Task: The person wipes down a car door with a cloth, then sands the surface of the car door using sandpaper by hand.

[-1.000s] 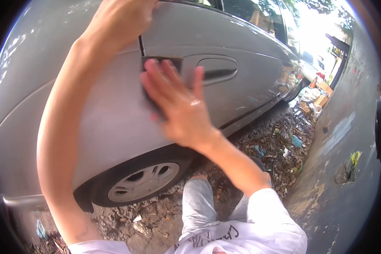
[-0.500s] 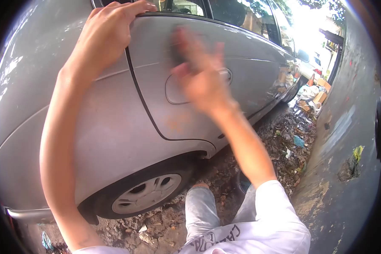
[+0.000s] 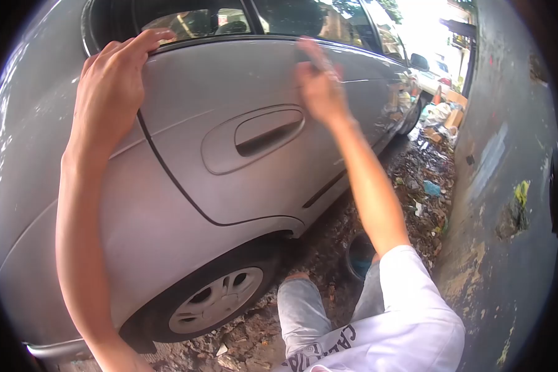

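Observation:
The silver car's rear door (image 3: 242, 80) fills the middle of the view, its recessed handle (image 3: 270, 137) below and between my hands. My left hand (image 3: 115, 80) rests at the rear corner of the window, fingers spread over the sill and holding nothing. Up against the upper door, just under the window line, my right hand (image 3: 321, 87) is blurred by motion. A dark, flat pad (image 3: 302, 57) shows partly beneath its fingers; the rest of the pad is hidden.
Below the door is the rear wheel (image 3: 217, 301). A dark bucket (image 3: 359, 254) stands by my legs. Litter and leaves (image 3: 421, 186) cover the ground along the grey wall (image 3: 496, 155) at right. Cardboard boxes (image 3: 454, 115) and another car (image 3: 437, 77) are farther off.
The view has shifted, bringing more of the door and window into sight. My right hand has moved forward and up, from the door's rear edge past the handle. My left hand stays at the window corner.

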Demonstrator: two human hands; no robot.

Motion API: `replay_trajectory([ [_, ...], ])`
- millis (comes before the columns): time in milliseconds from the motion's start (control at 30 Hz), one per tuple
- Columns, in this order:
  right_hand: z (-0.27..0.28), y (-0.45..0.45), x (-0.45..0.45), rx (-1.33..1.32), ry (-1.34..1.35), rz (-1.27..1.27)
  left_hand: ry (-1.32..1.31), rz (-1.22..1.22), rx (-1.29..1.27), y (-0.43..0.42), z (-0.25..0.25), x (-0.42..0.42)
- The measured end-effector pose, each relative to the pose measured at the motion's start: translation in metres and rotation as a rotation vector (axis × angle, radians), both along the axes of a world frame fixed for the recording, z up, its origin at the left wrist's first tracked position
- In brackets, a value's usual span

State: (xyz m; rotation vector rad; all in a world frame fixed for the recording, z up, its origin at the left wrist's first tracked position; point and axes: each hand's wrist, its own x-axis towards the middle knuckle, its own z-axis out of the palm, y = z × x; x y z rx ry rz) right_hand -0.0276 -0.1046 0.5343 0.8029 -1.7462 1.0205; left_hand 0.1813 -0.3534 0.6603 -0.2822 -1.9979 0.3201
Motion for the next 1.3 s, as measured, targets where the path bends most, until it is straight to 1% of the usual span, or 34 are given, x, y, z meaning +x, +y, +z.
replay_trajectory([
  [33, -0.02, 0.032, -0.052, -0.176, -0.144, -0.019, 0.005, -0.014, -0.001, 0.0, 0.0, 0.001],
  [67, -0.029, 0.034, -0.061, -0.183, -0.137, -0.031, 0.015, 0.0, -0.021, 0.002, 0.002, 0.001],
  [133, -0.037, 0.037, -0.066, -0.254, -0.366, -0.194, 0.021, -0.008, -0.04, 0.006, 0.003, -0.001],
  [200, -0.021, -0.022, 0.034, 0.052, -0.091, -0.264, -0.022, -0.011, 0.005, 0.008, 0.006, -0.001],
  [233, -0.012, -0.043, 0.083, 0.133, 0.072, -0.117, -0.027, -0.013, -0.006, 0.011, 0.006, -0.001],
  [300, -0.015, -0.071, 0.124, 0.137, 0.21, 0.167, -0.025, -0.036, 0.001, 0.013, 0.002, 0.004],
  [333, -0.012, -0.063, 0.109, 0.129, 0.216, 0.167, -0.01, 0.018, -0.061, 0.011, 0.0, 0.006],
  [400, -0.009, -0.023, 0.046, 0.201, 0.178, -0.026, 0.013, 0.008, -0.065, 0.013, -0.001, 0.003],
  [433, -0.003, 0.007, 0.008, 0.138, -0.05, -0.073, 0.038, 0.001, -0.06, 0.013, -0.004, 0.005],
  [500, -0.008, 0.054, -0.079, -0.167, -0.33, -0.062, 0.045, 0.0, -0.033, 0.013, -0.006, 0.002],
  [567, 0.007, 0.027, -0.071, -0.14, -0.336, -0.182, 0.057, -0.013, -0.008, 0.014, -0.006, 0.002],
  [600, 0.005, -0.007, -0.049, -0.046, -0.14, -0.173, 0.043, 0.005, 0.005, 0.016, -0.005, 0.004],
  [667, 0.021, -0.06, 0.08, 0.093, 0.075, -0.118, 0.028, 0.026, 0.002, 0.02, -0.002, 0.003],
  [700, 0.019, -0.083, 0.099, 0.003, 0.186, -0.041, 0.025, 0.043, -0.027, 0.02, -0.003, 0.004],
  [733, 0.016, -0.079, 0.09, -0.008, 0.179, -0.036, 0.018, 0.06, -0.058, 0.019, -0.003, 0.003],
  [800, 0.009, -0.05, 0.049, 0.102, 0.324, 0.057, 0.032, 0.066, -0.088, 0.018, -0.003, 0.002],
  [833, 0.008, -0.022, 0.021, 0.08, 0.159, 0.007, 0.054, 0.072, -0.114, 0.016, -0.003, 0.003],
  [867, 0.0, 0.004, -0.023, -0.076, 0.05, 0.009, 0.058, 0.076, -0.108, 0.014, -0.003, 0.004],
  [900, -0.007, 0.039, -0.052, -0.16, -0.199, -0.049, 0.065, 0.064, -0.104, 0.014, -0.004, 0.002],
  [933, -0.018, 0.063, -0.084, -0.165, -0.345, -0.237, 0.078, 0.048, -0.098, 0.016, -0.004, 0.0],
  [967, -0.031, 0.074, -0.106, -0.213, -0.474, -0.297, 0.077, 0.047, -0.091, 0.017, -0.003, -0.001],
  [1033, -0.037, 0.038, -0.079, -0.249, -0.314, -0.188, 0.061, 0.029, -0.086, 0.015, -0.002, -0.001],
  [1067, -0.023, 0.006, -0.016, -0.132, -0.254, -0.185, 0.099, 0.002, -0.106, 0.013, -0.002, -0.003],
  [1100, -0.02, -0.031, 0.031, -0.099, -0.13, -0.136, 0.096, 0.038, -0.105, 0.011, -0.001, -0.003],
  [1167, -0.017, -0.079, 0.103, 0.028, 0.116, -0.048, 0.101, 0.022, -0.101, 0.011, -0.002, -0.004],
  [1233, -0.029, -0.092, 0.152, 0.15, 0.155, 0.107, 0.111, 0.018, -0.101, 0.007, -0.002, -0.006],
  [1300, -0.074, -0.079, 0.178, 0.344, 0.144, 0.17, 0.153, 0.038, -0.154, 0.006, -0.004, -0.007],
])
